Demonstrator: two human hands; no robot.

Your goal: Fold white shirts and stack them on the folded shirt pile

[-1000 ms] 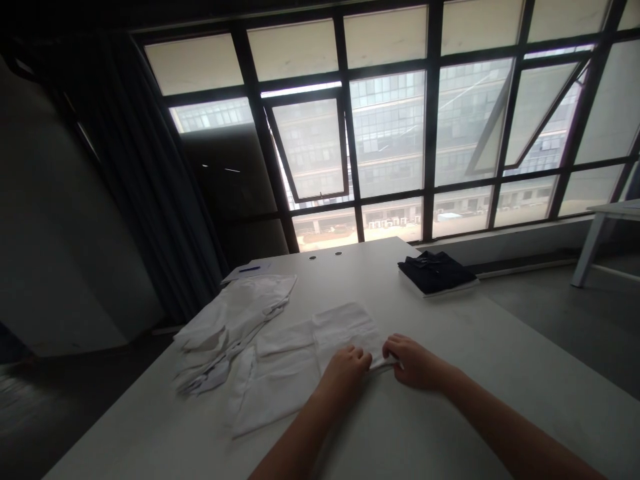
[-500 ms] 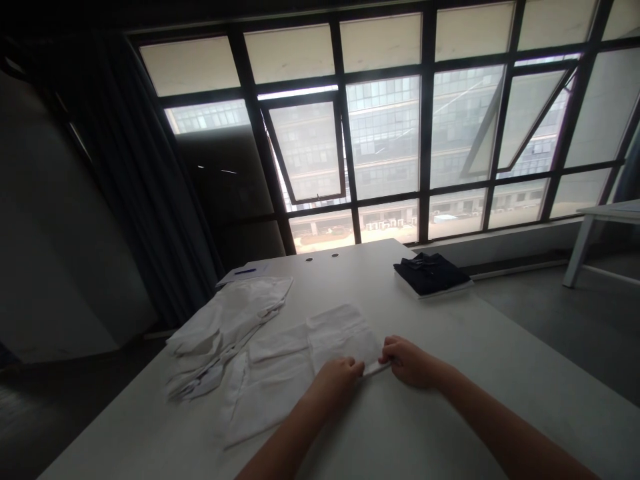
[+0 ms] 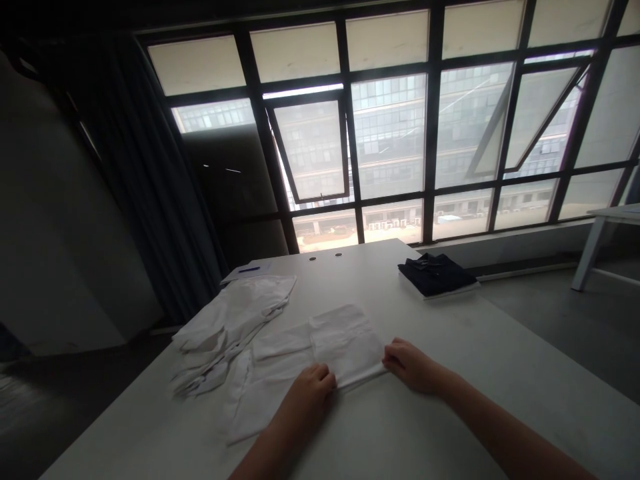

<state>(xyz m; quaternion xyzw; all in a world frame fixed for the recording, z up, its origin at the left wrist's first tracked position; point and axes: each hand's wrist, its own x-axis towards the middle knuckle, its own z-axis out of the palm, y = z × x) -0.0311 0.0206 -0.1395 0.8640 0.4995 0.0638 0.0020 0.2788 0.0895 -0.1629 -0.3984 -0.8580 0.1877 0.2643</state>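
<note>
left hand (image 3: pixel 307 397) and right hand (image 3: pixel 413 367) apart, each at the near edge of a folded white shirt (image 3: pixel 345 347) on a white table (image 3: pixel 480 380), cannot tell if either pinches the cloth, crumpled white garment (image 3: pixel 230 327) to the left, folded dark shirt (image 3: pixel 435 273) beyond

On my feed I get two bare forearms; the left forearm (image 3: pixel 263 447) reaches in from seven o'clock, the right forearm (image 3: pixel 500 427) from four; each narrows at the wrist into a bare left hand (image 3: pixel 310 397) and right hand (image 3: pixel 413 367); both show slim, rounded fingers.
</note>
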